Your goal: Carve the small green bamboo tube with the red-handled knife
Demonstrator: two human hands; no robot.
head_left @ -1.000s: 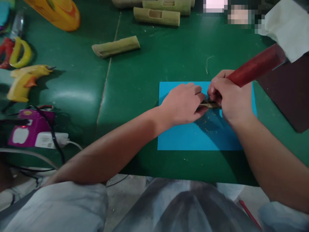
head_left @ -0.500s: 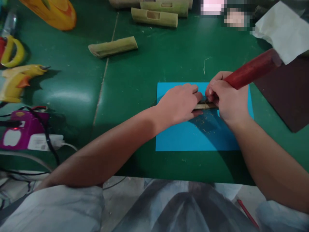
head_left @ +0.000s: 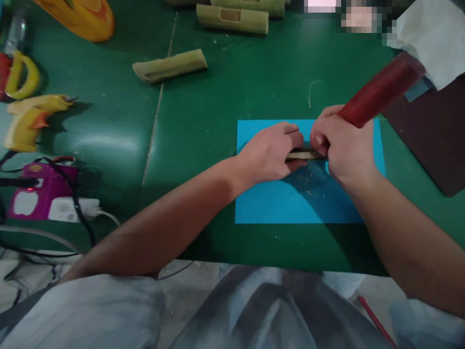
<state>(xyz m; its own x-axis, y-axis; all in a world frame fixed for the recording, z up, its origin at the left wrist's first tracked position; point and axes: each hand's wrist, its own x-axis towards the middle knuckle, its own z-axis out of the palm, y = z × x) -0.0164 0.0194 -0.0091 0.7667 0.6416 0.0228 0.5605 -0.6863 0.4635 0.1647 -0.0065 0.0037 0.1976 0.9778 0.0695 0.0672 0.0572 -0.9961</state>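
Note:
A thin bamboo strip (head_left: 301,155) lies over a blue sheet (head_left: 269,206) on the green table. My left hand (head_left: 269,151), fingers closed, pinches the strip and holds it down near the middle of the sheet. Close beside it, my right hand (head_left: 350,148) is wrapped round a tool with a thick red cylindrical handle (head_left: 383,89). That handle slants up to the right; the working end is hidden by my fingers at the strip's right end. Small pale shavings (head_left: 314,191) are scattered on the sheet just below the strip.
Cut bamboo sections (head_left: 232,19) and a single bamboo piece (head_left: 170,66) lie farther back. At left are yellow-handled scissors (head_left: 23,77), a yellow glue gun (head_left: 31,118) and a purple power block (head_left: 34,191) with cables. A dark brown board (head_left: 428,140) sits at right, near crumpled white paper (head_left: 436,39).
The red handle has tilted a little more upright, its far end shifting slightly. Both hands stay at the bamboo strip, of which slightly different lengths show. The whole view has shifted a little.

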